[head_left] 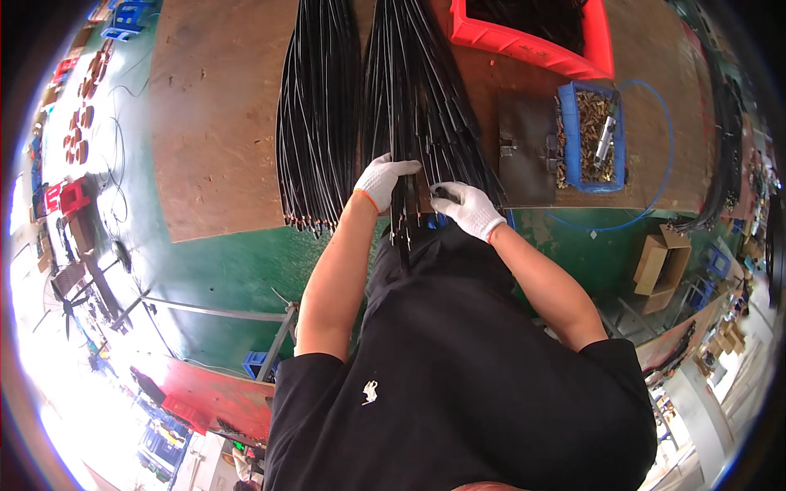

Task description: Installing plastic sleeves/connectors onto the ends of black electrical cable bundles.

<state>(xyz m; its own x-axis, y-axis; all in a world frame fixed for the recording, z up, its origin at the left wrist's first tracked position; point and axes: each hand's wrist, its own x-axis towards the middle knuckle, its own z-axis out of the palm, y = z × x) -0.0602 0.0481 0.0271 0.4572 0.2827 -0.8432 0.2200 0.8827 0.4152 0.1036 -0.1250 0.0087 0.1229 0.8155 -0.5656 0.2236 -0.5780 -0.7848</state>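
Two thick bundles of long black cables lie lengthwise on the brown table, a left bundle (318, 123) and a right bundle (417, 90). Their cut ends hang at the near edge, some with coppery tips. My left hand (381, 182), in a white knit glove, closes its fingers over a few cables of the right bundle. Just to its right, my gloved right hand (468, 211) is curled, thumb and fingers pinching a small black piece (443, 194). What exactly that piece is cannot be made out. Several cables in the right bundle carry thicker black sleeves.
A red crate (532, 41) of black parts stands at the far right. Nearer, a blue bin (621, 155) holds many small brassy pieces, with a silver pen-like tool (605, 139) across it and a blue hose (670, 123) beside. A dark plate (526, 147) lies left of the bin.
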